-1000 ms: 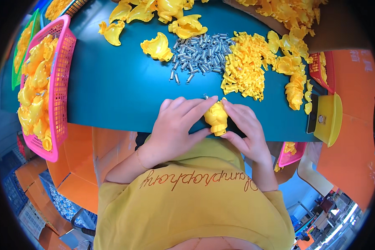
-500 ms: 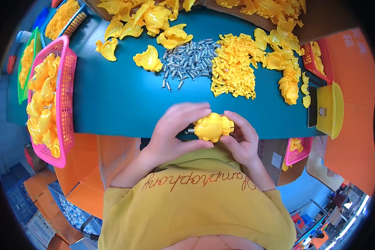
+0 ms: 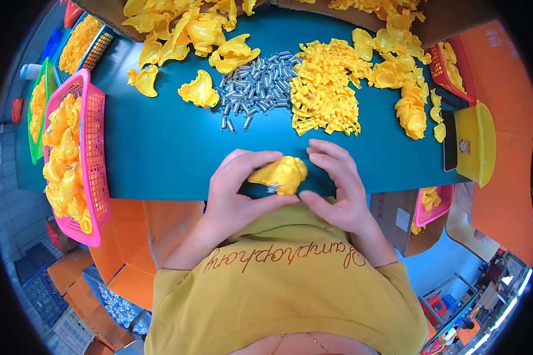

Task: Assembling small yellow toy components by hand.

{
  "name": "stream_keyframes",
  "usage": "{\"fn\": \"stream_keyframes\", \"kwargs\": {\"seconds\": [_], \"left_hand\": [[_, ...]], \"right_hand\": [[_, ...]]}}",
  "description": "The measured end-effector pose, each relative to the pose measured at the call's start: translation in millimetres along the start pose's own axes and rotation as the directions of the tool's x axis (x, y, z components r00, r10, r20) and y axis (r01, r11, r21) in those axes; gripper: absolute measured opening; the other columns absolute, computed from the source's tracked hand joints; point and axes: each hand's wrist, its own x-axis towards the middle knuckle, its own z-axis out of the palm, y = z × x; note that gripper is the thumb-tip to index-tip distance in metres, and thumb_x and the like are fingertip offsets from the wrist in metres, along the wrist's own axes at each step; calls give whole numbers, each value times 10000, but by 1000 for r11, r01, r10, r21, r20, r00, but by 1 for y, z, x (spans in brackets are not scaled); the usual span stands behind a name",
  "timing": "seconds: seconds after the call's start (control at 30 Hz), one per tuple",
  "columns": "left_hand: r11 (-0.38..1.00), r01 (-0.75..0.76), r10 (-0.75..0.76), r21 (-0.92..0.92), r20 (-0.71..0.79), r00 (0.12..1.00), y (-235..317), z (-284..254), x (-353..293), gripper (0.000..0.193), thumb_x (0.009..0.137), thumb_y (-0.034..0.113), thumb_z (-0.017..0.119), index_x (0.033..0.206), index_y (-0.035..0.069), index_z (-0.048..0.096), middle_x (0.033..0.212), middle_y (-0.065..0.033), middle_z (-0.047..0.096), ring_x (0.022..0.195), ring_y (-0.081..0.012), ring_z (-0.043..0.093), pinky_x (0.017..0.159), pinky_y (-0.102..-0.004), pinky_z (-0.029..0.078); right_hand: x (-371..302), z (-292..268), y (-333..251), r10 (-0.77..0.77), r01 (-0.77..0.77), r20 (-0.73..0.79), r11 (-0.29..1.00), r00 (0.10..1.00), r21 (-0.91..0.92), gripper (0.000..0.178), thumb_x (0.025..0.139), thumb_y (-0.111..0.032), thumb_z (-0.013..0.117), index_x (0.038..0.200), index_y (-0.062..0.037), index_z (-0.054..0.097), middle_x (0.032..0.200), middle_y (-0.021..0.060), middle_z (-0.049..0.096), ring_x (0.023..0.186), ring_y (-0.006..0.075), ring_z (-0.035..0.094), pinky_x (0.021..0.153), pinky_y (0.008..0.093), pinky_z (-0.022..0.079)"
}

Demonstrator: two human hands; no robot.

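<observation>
Over the table's near edge, my left hand (image 3: 238, 186) grips a glossy yellow plastic figure (image 3: 285, 175) between thumb and fingers. A small metal piece shows at the figure's lower left side. My right hand (image 3: 342, 184) is beside it with thumb and fingers apart, holding nothing. Beyond my hands lies a pile of small silver metal cylinders (image 3: 256, 86). Right of it is a heap of small yellow plastic pieces (image 3: 326, 89). Curved yellow shell pieces (image 3: 199, 90) lie at the far left of the cylinders, and more shells (image 3: 411, 110) are stacked at the right.
A pink basket (image 3: 93, 154) of yellow figures stands at the left edge. A yellow container (image 3: 477, 145) and a dark flat device (image 3: 449, 139) sit at the right, near a red basket (image 3: 465, 74). Cardboard boxes (image 3: 314, 18) line the table's back.
The figure has turned in my left hand. My right hand has let go of it, and its fingers have spread. The view has shifted slightly.
</observation>
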Motion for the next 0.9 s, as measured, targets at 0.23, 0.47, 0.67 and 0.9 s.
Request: {"fn": "stream_keyframes", "kwargs": {"seconds": [0.23,0.47,0.67,0.9], "left_hand": [[995,-3,1,102,20,1000,5,2,9,534,769,116,922,1261,72,719,1273,-100,746,935,-251,702,844,-346,555],[999,-30,31,27,-25,999,0,16,2,389,864,39,826,1237,26,717,1338,-179,724,824,-194,671,771,-306,527],[990,-132,136,51,-90,987,-2,19,2,374,843,21,839,1201,30,733,1269,-186,753,714,-186,650,672,-303,515],[985,-89,132,150,-308,942,1,-57,-19,375,817,31,884,1170,34,754,1185,-180,770,967,-241,760,871,-365,611]], "right_hand": [[3,5,-5,40,-40,-11,999,999,0,406,952,-94,755,1345,-20,685,1436,189,631,1281,337,630,1060,425,503],[5,2,-5,22,-20,-22,997,1000,72,279,1004,-63,681,1280,-16,691,1368,182,647,1195,271,647,923,332,554],[-2,15,-3,56,-39,-137,992,989,124,237,974,-53,722,1211,-49,724,1302,167,683,1169,307,667,985,384,541],[1,9,-6,88,-83,-25,982,996,169,403,913,-86,811,1304,-64,713,1354,139,676,1194,240,676,961,348,551]]}}
